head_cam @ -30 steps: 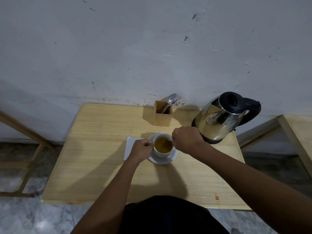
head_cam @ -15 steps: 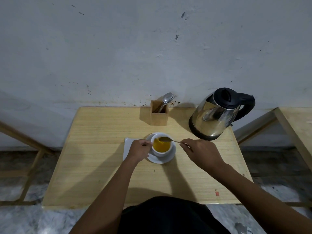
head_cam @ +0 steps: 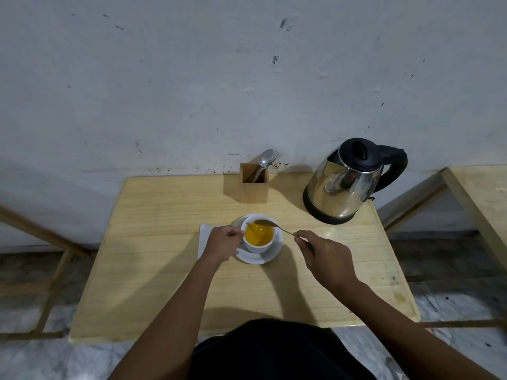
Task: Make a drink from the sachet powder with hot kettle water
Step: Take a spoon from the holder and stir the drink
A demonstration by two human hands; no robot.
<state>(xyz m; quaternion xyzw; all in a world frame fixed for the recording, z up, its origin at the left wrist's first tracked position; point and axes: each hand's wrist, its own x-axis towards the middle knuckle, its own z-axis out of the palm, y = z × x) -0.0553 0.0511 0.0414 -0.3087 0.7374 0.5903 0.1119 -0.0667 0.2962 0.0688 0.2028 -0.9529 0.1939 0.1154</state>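
A white cup [head_cam: 259, 247] full of orange-yellow drink stands on a white saucer [head_cam: 275, 250] in the middle of the wooden table [head_cam: 153, 259]. My left hand [head_cam: 222, 243] grips the cup at its left side, where the handle is hidden by my fingers. My right hand [head_cam: 326, 259] pinches the handle of a teaspoon [head_cam: 270, 224], whose bowl is held level just above the cup's far rim. A steel kettle [head_cam: 343, 185] with a black lid and handle stands at the back right.
A wooden cutlery holder [head_cam: 253, 185] with a spoon and fork sits at the back by the wall. A white napkin [head_cam: 204, 237] lies under my left hand. A second wooden table [head_cam: 482, 193] stands to the right.
My right hand has drawn back to the right and lifted the teaspoon out of the drink, so its bowl now hangs over the rim. My left hand has stayed on the cup.
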